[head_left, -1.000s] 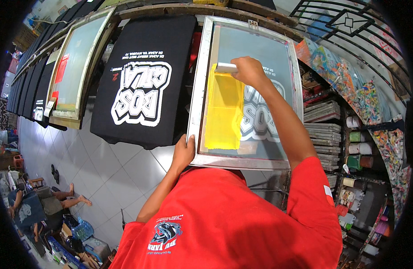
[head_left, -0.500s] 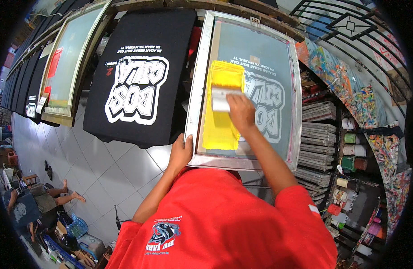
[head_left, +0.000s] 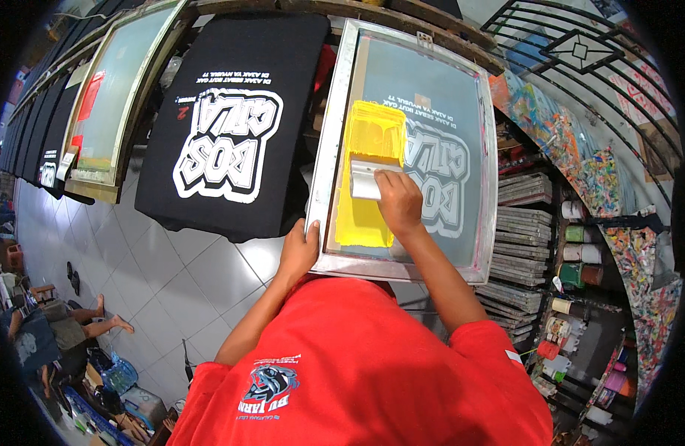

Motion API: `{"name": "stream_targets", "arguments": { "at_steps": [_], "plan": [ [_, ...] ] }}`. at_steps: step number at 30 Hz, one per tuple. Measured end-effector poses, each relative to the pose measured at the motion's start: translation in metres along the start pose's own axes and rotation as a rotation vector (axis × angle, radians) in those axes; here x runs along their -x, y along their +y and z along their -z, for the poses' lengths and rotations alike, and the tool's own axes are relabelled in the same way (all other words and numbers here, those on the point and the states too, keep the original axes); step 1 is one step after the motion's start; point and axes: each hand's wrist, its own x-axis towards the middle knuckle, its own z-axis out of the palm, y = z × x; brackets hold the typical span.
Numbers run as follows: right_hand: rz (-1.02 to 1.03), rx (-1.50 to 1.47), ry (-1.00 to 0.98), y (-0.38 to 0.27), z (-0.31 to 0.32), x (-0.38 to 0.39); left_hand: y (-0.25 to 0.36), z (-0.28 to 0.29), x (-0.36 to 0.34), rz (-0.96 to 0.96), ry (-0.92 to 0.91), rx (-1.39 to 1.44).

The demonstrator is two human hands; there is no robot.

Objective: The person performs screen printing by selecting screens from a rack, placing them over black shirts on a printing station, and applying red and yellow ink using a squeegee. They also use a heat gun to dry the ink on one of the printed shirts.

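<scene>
above tiled flr (head_left: 168, 293), nr stacked frames (head_left: 517, 238), squeegee (head_left: 365, 183) on yellow ink (head_left: 365, 224), lt of rt fingers (head_left: 388, 181), closed on its end; lt fingers (head_left: 295, 232) grip screen frame (head_left: 333, 149).

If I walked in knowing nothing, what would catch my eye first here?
Probably the bright yellow patch on the left part of the framed screen, where the right hand holds a pale flat tool. Next, perhaps, the black cloth with bold white lettering, just left of that screen, and the wearer's vivid red shirt, filling the lower middle of the view.
</scene>
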Motion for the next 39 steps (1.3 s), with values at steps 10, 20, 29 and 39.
{"name": "stream_targets", "arguments": {
  "at_steps": [10, 20, 29, 39],
  "plan": [
    [-0.105, 0.030, -0.369, 0.059, 0.034, -0.155, 0.002, 0.001, 0.001, -0.020, 0.027, -0.012],
    [-0.115, -0.054, -0.155, -0.003, 0.094, -0.079, -0.007, -0.002, 0.000, -0.080, 0.062, -0.028],
    [-0.008, -0.069, -0.071, -0.078, 0.068, 0.086, -0.006, -0.001, 0.002, -0.108, 0.061, -0.034],
    [-0.030, -0.271, -0.185, -0.086, 0.066, 0.131, -0.014, -0.005, -0.004, -0.080, 0.050, -0.084]
  ]
}}
